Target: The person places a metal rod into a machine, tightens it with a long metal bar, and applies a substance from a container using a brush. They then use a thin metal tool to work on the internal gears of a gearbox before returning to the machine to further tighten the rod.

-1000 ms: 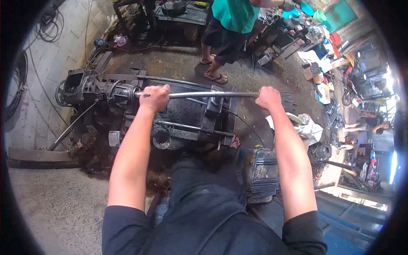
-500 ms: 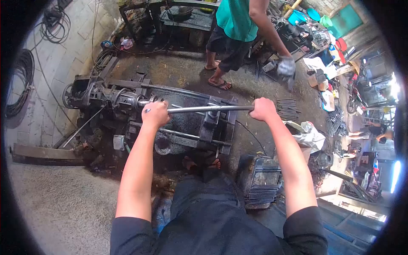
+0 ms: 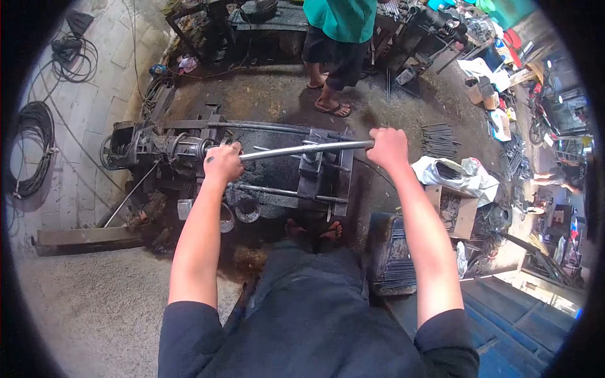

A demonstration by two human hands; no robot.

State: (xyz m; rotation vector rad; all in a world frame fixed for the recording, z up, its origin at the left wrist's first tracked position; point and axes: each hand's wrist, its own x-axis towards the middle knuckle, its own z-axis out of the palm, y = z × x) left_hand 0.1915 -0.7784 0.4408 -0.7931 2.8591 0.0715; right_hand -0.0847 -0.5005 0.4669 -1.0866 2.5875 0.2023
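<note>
Gripping a metal bar (image 3: 302, 149), the left hand (image 3: 224, 162) and right hand (image 3: 389, 149) have their fingers closed around it, and it crosses over the floor machine (image 3: 189, 147). Handling the bar looks like the step in hand; moving it next likely calls for 2 firm grips and steady alignment.

- The bar (image 3: 305, 149) spans from left hand (image 3: 223, 165) to right hand (image 3: 387, 149), above the machine (image 3: 271, 173).
- Coiled cable (image 3: 34, 148) lies against the wall, left of the machine.
- A person (image 3: 340, 31) stands beyond it.
- Loose rods (image 3: 439, 140) lie on the floor, right of the right hand.
- A box (image 3: 467, 219) adjoins the sack (image 3: 482, 184); its contents are hard to tell.
</note>
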